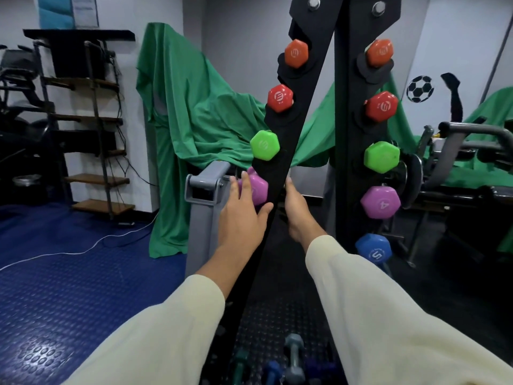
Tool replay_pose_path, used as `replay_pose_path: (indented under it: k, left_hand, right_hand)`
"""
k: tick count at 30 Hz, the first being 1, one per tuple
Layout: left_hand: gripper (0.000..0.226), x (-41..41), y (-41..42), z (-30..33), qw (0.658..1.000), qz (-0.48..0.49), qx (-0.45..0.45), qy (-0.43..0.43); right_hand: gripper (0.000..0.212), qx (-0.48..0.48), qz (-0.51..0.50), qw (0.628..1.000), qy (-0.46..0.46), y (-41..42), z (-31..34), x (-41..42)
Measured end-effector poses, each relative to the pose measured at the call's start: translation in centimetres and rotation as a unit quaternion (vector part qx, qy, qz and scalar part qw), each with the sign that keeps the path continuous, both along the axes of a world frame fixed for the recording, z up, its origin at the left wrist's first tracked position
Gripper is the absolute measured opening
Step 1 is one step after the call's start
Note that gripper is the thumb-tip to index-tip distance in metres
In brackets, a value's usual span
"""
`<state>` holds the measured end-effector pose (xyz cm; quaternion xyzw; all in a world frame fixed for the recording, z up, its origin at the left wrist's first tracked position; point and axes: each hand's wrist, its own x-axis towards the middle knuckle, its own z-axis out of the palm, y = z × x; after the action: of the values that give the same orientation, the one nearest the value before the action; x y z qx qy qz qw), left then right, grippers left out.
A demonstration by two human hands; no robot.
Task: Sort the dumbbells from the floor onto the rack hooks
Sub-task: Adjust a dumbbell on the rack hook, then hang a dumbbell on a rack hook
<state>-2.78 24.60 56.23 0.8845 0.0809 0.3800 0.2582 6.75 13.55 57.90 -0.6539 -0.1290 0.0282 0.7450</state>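
Where the rack (pixel 280 168) slants across the view, its near upright hides the handle of every dumbbell, so only hexagonal ends show on either side. The left hand (pixel 241 215) lies with straight fingers spread on the purple dumbbell (pixel 256 188), fourth hook down on the rack's left face. The right hand (pixel 295 209) reaches behind the upright; its fingers are hidden, so its grip cannot be told. Above that purple end sit green (pixel 264 145), red (pixel 279 98) and orange (pixel 296 53) ends. Right of the rack's middle, a purple end (pixel 380 202) reads "4" upside down and a blue end (pixel 373 250) reads "5"; the logos on the upper ends are too small to read. Below the rack, blurred dumbbells (pixel 294 357) lie on the black mat, cut off by the frame edge. Left of the rack, blue floor (pixel 69 287) lies open, crossed by a white cable (pixel 83 250).
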Motion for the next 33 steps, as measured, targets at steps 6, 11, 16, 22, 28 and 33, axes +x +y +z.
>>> replay_pose_path:
  k: [6,11,16,22,28,33]
  left_hand:
    - [0.084,-2.2,-0.5,-2.7,1.0,-0.011,-0.008,-0.014]
    - [0.066,-3.8,-0.3,-6.0,0.998,-0.043,0.008,-0.043]
    - [0.056,-5.1,-0.7,-11.2,0.998,-0.06,0.012,-0.005]
    - [0.054,-5.8,-0.9,-19.3,0.991,-0.061,-0.013,0.117]
    - [0.05,-5.8,-1.2,-28.3,0.967,-0.071,-0.023,0.244]
    - [0.051,-4.9,-0.7,-35.1,0.938,-0.075,-0.054,0.334]
  right_hand:
    - [0.055,-0.116,-0.107,0.981,-0.11,-1.4,-1.9,-3.2]
    - [0.052,-0.224,-0.112,0.944,-0.213,-3.6,-5.1,-6.1]
    - [0.054,-0.282,-0.099,0.931,-0.211,-5.0,-10.5,-8.4]
    - [0.054,-0.32,-0.079,0.935,-0.133,-5.7,-18.5,-9.8]
    - [0.051,-0.356,-0.069,0.932,-0.024,-6.8,-27.5,-9.5]
    - [0.046,-0.365,-0.076,0.925,0.068,-7.9,-34.6,-9.1]
